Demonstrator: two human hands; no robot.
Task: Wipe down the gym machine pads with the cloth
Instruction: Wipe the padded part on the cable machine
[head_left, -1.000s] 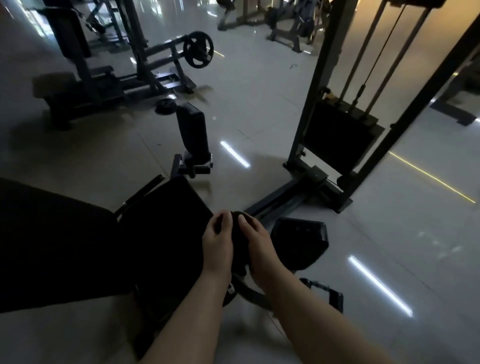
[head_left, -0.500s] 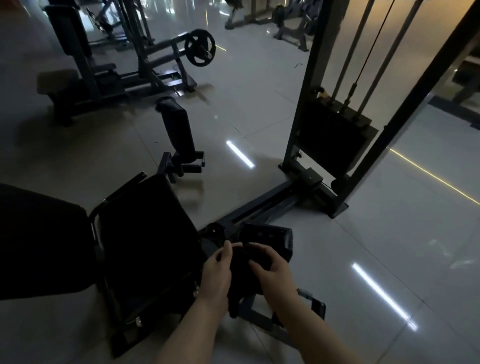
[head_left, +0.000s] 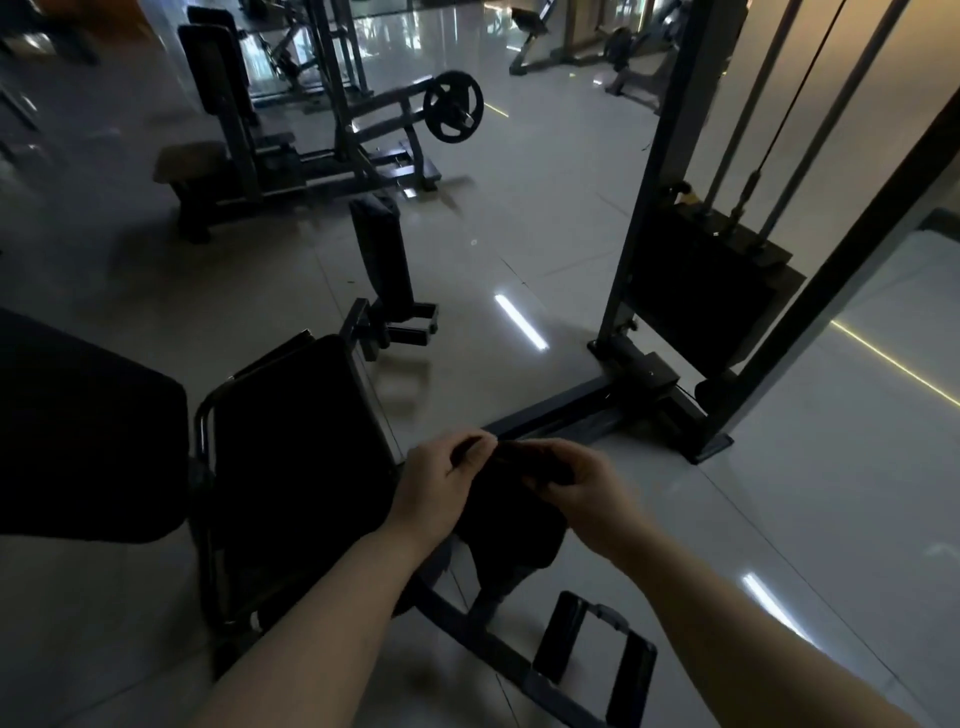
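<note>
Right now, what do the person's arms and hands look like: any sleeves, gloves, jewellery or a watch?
Both forearms are bare for all that shows, with no sleeve reaching into view. The left hand and the right hand wear no gloves. No watch, band or ring can be made out at the wrists or on the fingers, though the light is dim and the image a little blurred.

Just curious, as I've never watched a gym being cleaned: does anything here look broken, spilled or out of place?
Nothing stands out. Both hands, left and right, hold a dark cloth over the machine; the floor looks dry and clear of spills, though the room is dim.
</note>
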